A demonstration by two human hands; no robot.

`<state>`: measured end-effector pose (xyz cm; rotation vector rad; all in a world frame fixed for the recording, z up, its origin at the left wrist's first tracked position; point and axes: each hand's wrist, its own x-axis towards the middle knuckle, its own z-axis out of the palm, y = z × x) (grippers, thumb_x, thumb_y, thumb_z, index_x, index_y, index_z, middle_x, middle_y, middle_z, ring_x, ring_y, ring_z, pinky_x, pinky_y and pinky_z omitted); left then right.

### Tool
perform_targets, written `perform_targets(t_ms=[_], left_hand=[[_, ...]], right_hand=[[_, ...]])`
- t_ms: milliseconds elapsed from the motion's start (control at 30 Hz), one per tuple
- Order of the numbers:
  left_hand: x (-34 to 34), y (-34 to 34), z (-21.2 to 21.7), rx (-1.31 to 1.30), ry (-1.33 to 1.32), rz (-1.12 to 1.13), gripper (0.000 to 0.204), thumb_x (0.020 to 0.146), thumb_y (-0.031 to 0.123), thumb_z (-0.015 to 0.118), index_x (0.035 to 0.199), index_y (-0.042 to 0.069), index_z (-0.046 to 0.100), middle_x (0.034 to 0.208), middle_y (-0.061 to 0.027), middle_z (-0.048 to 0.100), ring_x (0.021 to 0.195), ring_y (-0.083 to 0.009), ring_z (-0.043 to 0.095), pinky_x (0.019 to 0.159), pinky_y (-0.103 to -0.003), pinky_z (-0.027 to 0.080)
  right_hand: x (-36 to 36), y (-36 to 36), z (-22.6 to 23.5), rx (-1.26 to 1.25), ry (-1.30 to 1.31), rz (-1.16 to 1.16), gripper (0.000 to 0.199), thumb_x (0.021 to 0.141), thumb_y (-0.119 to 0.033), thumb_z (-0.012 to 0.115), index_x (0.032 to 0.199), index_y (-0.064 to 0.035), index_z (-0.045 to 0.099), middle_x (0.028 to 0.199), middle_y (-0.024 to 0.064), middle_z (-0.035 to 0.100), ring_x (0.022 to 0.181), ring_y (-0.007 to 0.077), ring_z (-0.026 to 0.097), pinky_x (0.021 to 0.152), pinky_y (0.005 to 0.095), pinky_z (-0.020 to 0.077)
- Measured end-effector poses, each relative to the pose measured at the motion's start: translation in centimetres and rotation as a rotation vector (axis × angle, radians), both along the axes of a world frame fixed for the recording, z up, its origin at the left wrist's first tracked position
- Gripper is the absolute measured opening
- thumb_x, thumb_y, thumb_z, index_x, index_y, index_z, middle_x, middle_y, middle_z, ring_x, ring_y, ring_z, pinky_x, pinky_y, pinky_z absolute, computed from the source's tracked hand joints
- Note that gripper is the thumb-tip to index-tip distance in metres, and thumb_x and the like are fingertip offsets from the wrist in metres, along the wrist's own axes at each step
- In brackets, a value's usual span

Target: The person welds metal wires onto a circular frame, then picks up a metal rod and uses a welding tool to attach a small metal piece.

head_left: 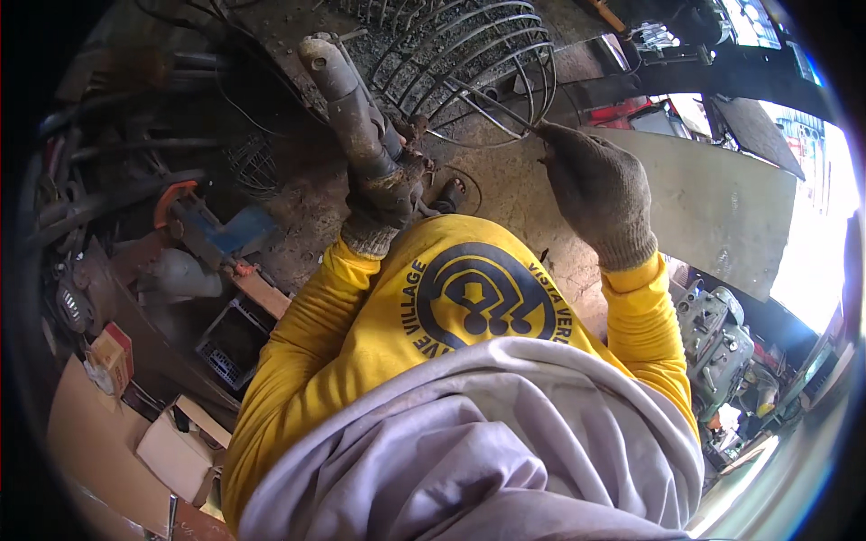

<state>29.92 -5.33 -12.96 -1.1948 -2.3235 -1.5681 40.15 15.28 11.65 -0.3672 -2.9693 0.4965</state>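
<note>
A greasy, thick metal shaft (347, 104) with a hole near its far end stands tilted up and to the left. My left hand (388, 197), in a dirty knit glove, is wrapped around its lower part. To the right, my right hand (600, 185) wears a matching glove, and its fingers are closed on a thin metal rod (494, 105). That rod points away to the upper left, crossing in front of a round cage of bent metal bars (478, 41). The two hands are well apart, with the rod's tip not touching the shaft.
A pale flat panel (713, 203) lies to the right, above a grey machine casting (717, 338). At left are a blue and orange metal piece (239, 230), a dark plastic crate (233, 343) and cardboard boxes (176, 451). My sandalled foot (449, 194) shows on the dirt-stained floor.
</note>
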Motion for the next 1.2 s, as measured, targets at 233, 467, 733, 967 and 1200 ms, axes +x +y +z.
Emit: perform_targets(t_ms=[233, 467, 733, 967, 1200], left_hand=[[-0.1, 0.3, -1.1, 0.117, -0.465, 0.017, 0.047, 0.083, 0.013, 0.073, 0.124, 0.005, 0.052, 0.111, -0.0073, 0.058, 0.101, -0.0211, 0.059, 0.091, -0.033, 0.047], [-0.6, -0.6, 4.6, 0.271, -1.04, -0.158, 0.032, 0.095, 0.011, 0.058, 0.125, 0.005, 0.048, 0.108, -0.0086, 0.058, 0.093, -0.0199, 0.061, 0.085, -0.034, 0.053], [-0.8, -2.9, 2.7, 0.279, -0.845, -0.159, 0.034, 0.092, 0.008, 0.064, 0.123, 0.005, 0.052, 0.114, -0.01, 0.058, 0.104, -0.0261, 0.059, 0.093, -0.04, 0.05], [-3.3, -4.7, 4.3, 0.276, -0.832, -0.164, 0.037, 0.089, 0.006, 0.068, 0.123, 0.005, 0.052, 0.117, -0.0104, 0.057, 0.107, -0.0276, 0.058, 0.095, -0.042, 0.049], [-2.5, -3.8, 7.8, 0.234, -0.648, -0.134, 0.042, 0.088, 0.004, 0.07, 0.125, 0.006, 0.05, 0.117, -0.0101, 0.054, 0.105, -0.0262, 0.058, 0.094, -0.041, 0.05]], right_hand=[[0.3, 0.1, -0.7, 0.002, 0.06, -0.001, 0.025, 0.085, -0.017, 0.066, 0.109, -0.0137, 0.073, 0.09, 0.0124, 0.072, 0.078, 0.0308, 0.07, 0.067, 0.038, 0.0562], [0.8, 0.8, -1.2, -0.001, 0.114, -0.025, 0.025, 0.084, -0.018, 0.068, 0.108, -0.0128, 0.073, 0.085, 0.0118, 0.07, 0.074, 0.0305, 0.069, 0.063, 0.0382, 0.0549], [1.7, 1.5, -0.9, -0.083, 0.092, -0.035, 0.027, 0.083, -0.009, 0.068, 0.11, -0.0079, 0.073, 0.086, 0.0161, 0.071, 0.074, 0.0323, 0.07, 0.066, 0.0364, 0.0559], [1.4, 1.1, -1.6, -0.067, 0.166, -0.002, 0.027, 0.083, -0.008, 0.067, 0.11, -0.0061, 0.072, 0.084, 0.0168, 0.07, 0.073, 0.0327, 0.069, 0.066, 0.037, 0.0554], [1.3, 1.5, -1.2, -0.083, 0.146, -0.03, 0.022, 0.084, -0.014, 0.067, 0.104, -0.0116, 0.074, 0.086, 0.0125, 0.071, 0.074, 0.0311, 0.069, 0.064, 0.0381, 0.0556]])
